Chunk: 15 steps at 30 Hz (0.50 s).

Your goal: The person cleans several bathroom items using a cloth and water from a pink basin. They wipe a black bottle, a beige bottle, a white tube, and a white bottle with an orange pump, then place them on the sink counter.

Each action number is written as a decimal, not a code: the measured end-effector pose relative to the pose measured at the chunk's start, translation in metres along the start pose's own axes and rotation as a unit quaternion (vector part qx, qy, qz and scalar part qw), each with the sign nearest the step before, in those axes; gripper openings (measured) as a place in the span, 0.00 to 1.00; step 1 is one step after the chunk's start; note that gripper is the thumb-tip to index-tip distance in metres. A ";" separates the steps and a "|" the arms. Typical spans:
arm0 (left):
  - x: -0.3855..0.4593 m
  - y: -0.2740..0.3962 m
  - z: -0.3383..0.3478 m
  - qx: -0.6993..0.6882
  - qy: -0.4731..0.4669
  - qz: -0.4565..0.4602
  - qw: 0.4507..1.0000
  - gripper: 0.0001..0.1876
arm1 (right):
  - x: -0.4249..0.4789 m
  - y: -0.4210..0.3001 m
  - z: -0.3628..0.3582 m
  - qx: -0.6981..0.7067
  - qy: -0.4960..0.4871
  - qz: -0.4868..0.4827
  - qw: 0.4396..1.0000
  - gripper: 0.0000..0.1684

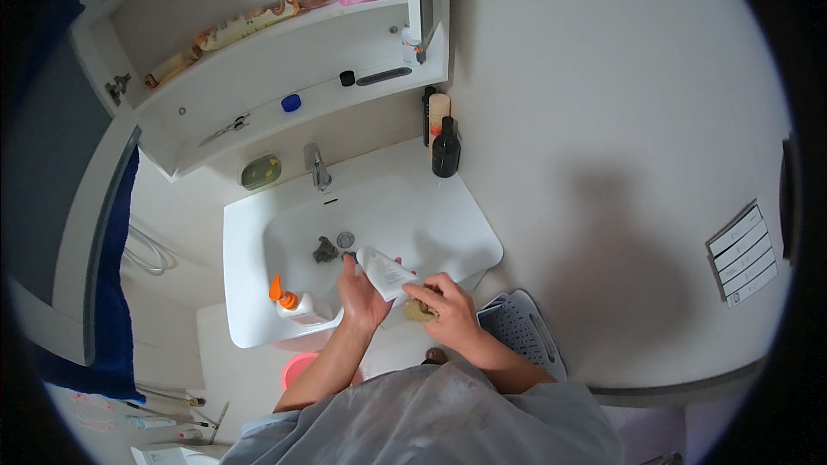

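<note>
A white squeeze tube (pixel 386 272) bearing print lies across the palm of my left hand (pixel 364 296), over the front edge of the white washbasin (pixel 249 316). My right hand (pixel 447 311) grips a yellow-brown sponge or cloth (pixel 420 310), and its fingers touch the tube's near end. A dark grey scrubber or wad (pixel 325 250) rests in the bowl beside the round drain (pixel 345 240). Another small dark item at my left fingertips is partly hidden. A white pump bottle with an orange pump head (pixel 303 308) stands at the basin's front left.
The chrome faucet (pixel 318 169) is at the basin's back, with dark and peach bottles (pixel 446 152) at its back right corner. An open wall cabinet (pixel 303 87) hangs above. A perforated grey basket (pixel 523 329) is at right, a pink basin (pixel 298 368) below.
</note>
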<state>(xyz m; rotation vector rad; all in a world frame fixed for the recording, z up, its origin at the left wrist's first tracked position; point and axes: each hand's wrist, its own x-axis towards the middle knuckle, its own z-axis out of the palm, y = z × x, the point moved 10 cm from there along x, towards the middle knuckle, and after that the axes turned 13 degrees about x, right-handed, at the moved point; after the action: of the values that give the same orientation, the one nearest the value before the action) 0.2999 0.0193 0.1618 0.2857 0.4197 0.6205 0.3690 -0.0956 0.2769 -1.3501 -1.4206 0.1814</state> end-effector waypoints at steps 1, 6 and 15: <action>0.003 -0.002 -0.002 0.017 0.002 0.003 1.000 0.31 | 0.004 0.002 -0.004 -0.001 0.006 0.011 1.000 0.29; 0.021 -0.016 -0.005 0.089 -0.028 -0.008 0.996 0.26 | 0.016 0.017 -0.018 0.016 0.042 -0.026 0.999 0.20; 0.027 0.003 0.021 0.759 0.021 0.263 0.595 0.13 | 0.041 0.057 -0.049 -0.057 0.039 0.008 0.998 0.15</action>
<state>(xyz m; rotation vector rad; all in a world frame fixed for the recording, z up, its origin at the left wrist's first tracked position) 0.3280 0.0350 0.1739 2.1379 0.8599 0.6971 0.4508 -0.0716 0.2776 -1.4459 -1.3717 0.0576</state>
